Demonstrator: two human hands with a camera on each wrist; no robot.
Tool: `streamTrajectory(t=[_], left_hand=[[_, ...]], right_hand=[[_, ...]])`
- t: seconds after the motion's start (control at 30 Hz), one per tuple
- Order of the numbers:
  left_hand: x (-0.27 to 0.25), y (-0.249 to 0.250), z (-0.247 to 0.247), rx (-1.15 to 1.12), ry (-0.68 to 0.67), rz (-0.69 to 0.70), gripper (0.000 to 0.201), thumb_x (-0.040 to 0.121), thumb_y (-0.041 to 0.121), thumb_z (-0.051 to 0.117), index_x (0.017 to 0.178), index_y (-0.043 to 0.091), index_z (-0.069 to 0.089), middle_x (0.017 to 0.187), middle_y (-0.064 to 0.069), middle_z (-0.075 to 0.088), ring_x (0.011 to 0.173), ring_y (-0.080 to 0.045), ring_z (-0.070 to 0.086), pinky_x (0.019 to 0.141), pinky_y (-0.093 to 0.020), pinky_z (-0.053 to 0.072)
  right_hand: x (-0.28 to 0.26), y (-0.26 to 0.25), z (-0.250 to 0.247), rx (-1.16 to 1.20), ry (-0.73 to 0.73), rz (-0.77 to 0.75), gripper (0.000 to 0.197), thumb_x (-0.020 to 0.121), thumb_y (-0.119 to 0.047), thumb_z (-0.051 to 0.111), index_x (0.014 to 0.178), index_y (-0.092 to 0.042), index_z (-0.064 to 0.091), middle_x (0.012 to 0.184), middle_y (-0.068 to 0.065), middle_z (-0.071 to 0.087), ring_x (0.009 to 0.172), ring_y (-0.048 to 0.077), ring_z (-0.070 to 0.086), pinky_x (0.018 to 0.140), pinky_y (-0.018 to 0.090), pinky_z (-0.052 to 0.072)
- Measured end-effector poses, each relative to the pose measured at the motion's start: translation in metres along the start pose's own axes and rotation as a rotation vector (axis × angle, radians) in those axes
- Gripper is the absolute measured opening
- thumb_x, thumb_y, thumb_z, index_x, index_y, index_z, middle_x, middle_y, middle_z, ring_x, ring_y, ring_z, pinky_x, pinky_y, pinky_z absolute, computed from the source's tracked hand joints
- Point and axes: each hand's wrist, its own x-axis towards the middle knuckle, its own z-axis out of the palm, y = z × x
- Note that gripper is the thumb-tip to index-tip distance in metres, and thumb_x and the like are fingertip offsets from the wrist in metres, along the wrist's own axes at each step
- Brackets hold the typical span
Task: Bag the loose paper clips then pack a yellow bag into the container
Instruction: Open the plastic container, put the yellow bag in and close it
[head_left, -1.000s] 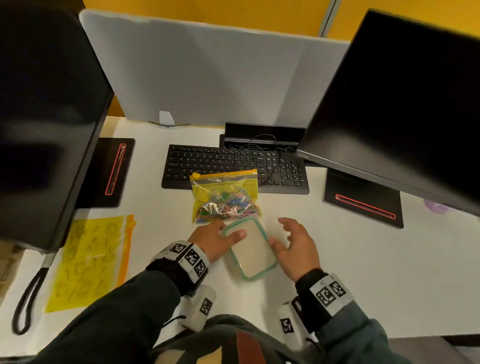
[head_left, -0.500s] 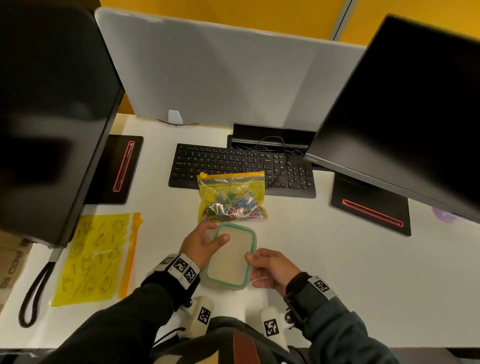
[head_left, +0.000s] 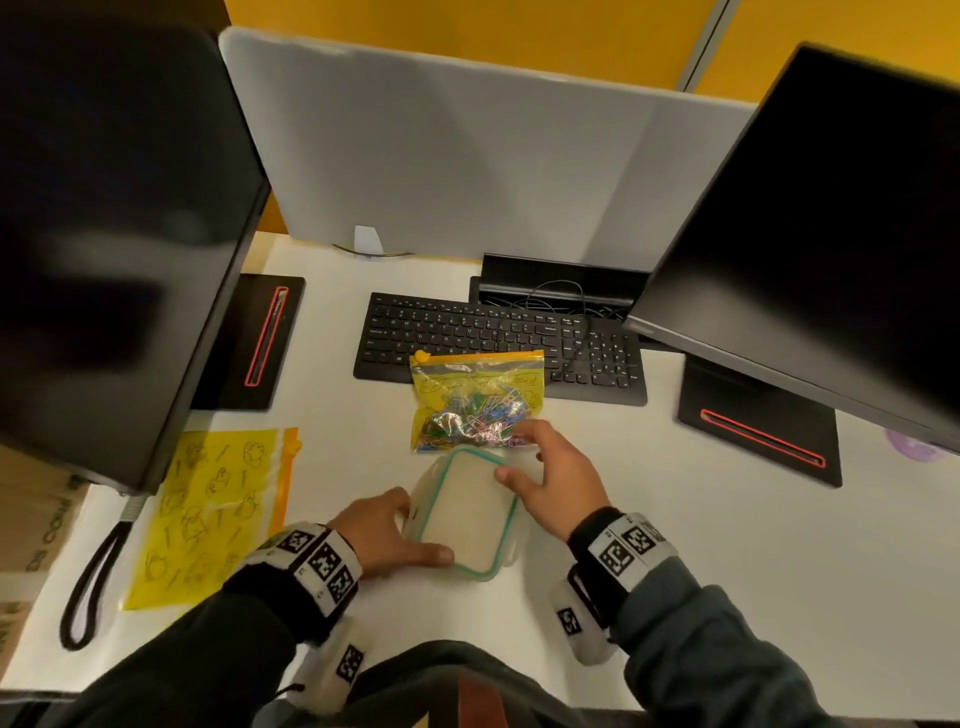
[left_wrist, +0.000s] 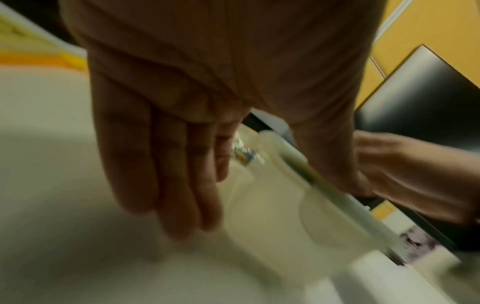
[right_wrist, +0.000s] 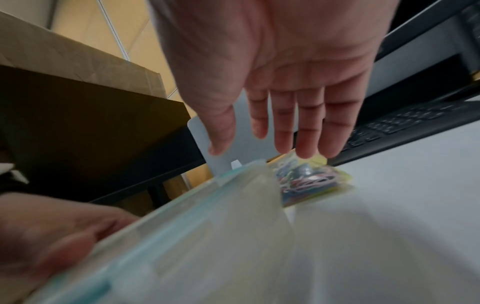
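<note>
Closest to the person, the left hand (head_left: 387, 535) holds the clear container (head_left: 467, 514) with the teal-rimmed lid from its left side, thumb along the near edge, while the right hand (head_left: 558, 480) hovers at the far right corner with straight, spread fingers and grips nothing. Just behind the container lies the zipped yellow bag of paper clips (head_left: 475, 402) on the white desk (head_left: 675, 545), its top edge overlapping the black keyboard (head_left: 498, 338). A second, flat yellow bag (head_left: 213, 512) lies well apart to the left, under the left monitor (head_left: 114, 234).
</note>
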Motion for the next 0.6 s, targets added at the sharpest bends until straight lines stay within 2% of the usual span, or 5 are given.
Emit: streamTrajectory(t=[0.13,0.23,0.3,0.43,0.6], left_hand=[[0.002,-0.009,0.014,-0.531,-0.033,0.050,0.055,0.068,0.037,0.075,0.110,0.016,0.046,0.068,-0.006,0.069,0.058,-0.020,0.063,0.059,-0.031,0.050],[0.003,-0.018,0.000,-0.715,0.147,-0.018,0.034,0.077,0.031,0.069,0.101,0.013,0.053,0.059,-0.010,0.066,0.051,-0.022,0.060,0.054,-0.029,0.048],[0.003,-0.022,-0.005,-0.744,0.246,-0.039,0.031,0.080,0.034,0.064,0.097,0.009,0.055,0.063,-0.009,0.062,0.050,-0.020,0.057,0.050,-0.026,0.046],[0.006,-0.021,0.007,-0.552,0.420,-0.056,0.032,0.081,0.051,0.054,0.092,0.021,0.050,0.081,-0.003,0.061,0.077,-0.024,0.060,0.066,-0.029,0.046],[0.004,-0.017,0.009,-0.645,0.527,-0.028,0.030,0.080,0.047,0.059,0.090,0.020,0.052,0.075,0.000,0.057,0.076,-0.024,0.056,0.067,-0.029,0.044]], right_hand=[[0.018,-0.006,0.024,0.056,-0.231,0.137,0.048,0.086,-0.036,0.061,0.130,-0.022,0.047,0.126,0.005,0.059,0.111,0.024,0.057,0.097,0.036,0.046],[0.023,0.004,0.030,0.246,-0.274,0.272,0.031,0.079,-0.037,0.069,0.095,-0.015,0.054,0.091,0.004,0.060,0.078,0.020,0.059,0.066,0.029,0.053],[0.019,0.007,0.035,0.398,-0.330,0.341,0.033,0.076,-0.036,0.072,0.082,-0.016,0.047,0.082,0.004,0.055,0.066,0.017,0.055,0.047,0.023,0.048],[0.008,0.002,0.055,0.498,-0.264,0.369,0.038,0.074,-0.041,0.073,0.078,-0.014,0.046,0.078,0.009,0.060,0.061,0.021,0.058,0.044,0.023,0.050],[0.010,0.001,0.062,0.464,-0.264,0.388,0.039,0.075,-0.047,0.069,0.074,-0.013,0.049,0.065,0.008,0.057,0.050,0.020,0.052,0.041,0.021,0.044]])
